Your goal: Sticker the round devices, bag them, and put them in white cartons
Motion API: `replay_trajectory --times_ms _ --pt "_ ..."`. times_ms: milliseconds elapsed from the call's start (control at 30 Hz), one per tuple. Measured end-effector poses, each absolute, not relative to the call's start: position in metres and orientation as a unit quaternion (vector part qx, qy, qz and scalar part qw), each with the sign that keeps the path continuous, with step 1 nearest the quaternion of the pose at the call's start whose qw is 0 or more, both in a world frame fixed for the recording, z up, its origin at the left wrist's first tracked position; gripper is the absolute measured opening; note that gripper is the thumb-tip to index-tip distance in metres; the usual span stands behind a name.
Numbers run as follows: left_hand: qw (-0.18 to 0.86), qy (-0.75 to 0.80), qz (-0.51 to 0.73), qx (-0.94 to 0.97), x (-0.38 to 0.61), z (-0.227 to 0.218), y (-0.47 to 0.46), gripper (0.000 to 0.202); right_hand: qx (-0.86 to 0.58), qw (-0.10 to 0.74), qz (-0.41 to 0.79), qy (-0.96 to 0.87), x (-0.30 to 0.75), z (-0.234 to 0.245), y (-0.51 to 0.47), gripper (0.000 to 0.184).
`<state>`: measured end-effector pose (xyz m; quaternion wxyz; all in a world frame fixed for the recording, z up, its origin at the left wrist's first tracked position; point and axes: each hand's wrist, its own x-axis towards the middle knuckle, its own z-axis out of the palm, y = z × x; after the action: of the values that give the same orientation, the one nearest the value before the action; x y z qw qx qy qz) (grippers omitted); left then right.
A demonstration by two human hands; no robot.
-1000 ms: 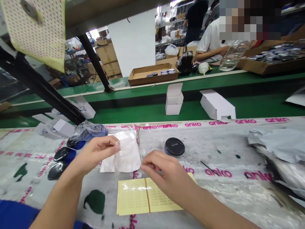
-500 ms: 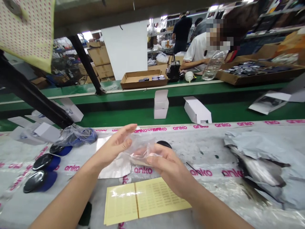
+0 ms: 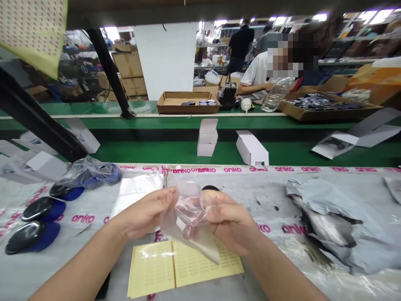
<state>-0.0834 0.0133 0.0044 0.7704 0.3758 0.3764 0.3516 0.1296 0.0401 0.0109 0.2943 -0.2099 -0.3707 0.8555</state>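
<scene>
L hand [image 3: 147,212] + R hand [image 3: 230,215] grips both pinching clear plastic bag [image 3: 192,228], btwn them, over yellow printed sheets [image 3: 153,271]. Black round disc [image 3: 210,188] on worktop [image 3: 266,190] just far of R hand, R nearer.

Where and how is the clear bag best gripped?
Probably by its upper edges, pinched between thumb and fingers from left and right. The clear bag is limp film with its lower corner hanging free; the left hand and right hand pinch it there.
</scene>
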Motion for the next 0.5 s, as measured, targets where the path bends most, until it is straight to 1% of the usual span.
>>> replay_trajectory --times_ms 33,100,233,333,400,500 --pt "0.784 0.361 0.345 0.367 -0.081 0.005 0.012 0.054 -0.200 0.291 0.860 -0.368 0.130 0.010 0.040 0.014" --pt "0.780 0.368 0.363 0.352 -0.079 0.005 0.013 0.043 -0.194 0.285 0.864 -0.366 0.132 0.010 0.041 0.016" --pt "0.715 0.422 0.458 0.318 -0.090 0.007 0.020 0.023 -0.265 0.286 0.826 -0.407 0.135 0.012 0.040 0.023" --pt "0.692 0.424 0.488 0.320 -0.100 0.011 0.024 0.021 -0.343 0.333 0.752 -0.453 0.137 0.012 0.041 0.033" --pt "0.685 0.424 0.489 0.334 -0.104 0.014 0.023 0.023 -0.377 0.360 0.710 -0.473 0.140 0.011 0.043 0.034" --pt "0.665 0.441 0.491 0.350 -0.104 0.016 0.020 0.025 -0.390 0.392 0.683 -0.478 0.142 0.010 0.047 0.036"
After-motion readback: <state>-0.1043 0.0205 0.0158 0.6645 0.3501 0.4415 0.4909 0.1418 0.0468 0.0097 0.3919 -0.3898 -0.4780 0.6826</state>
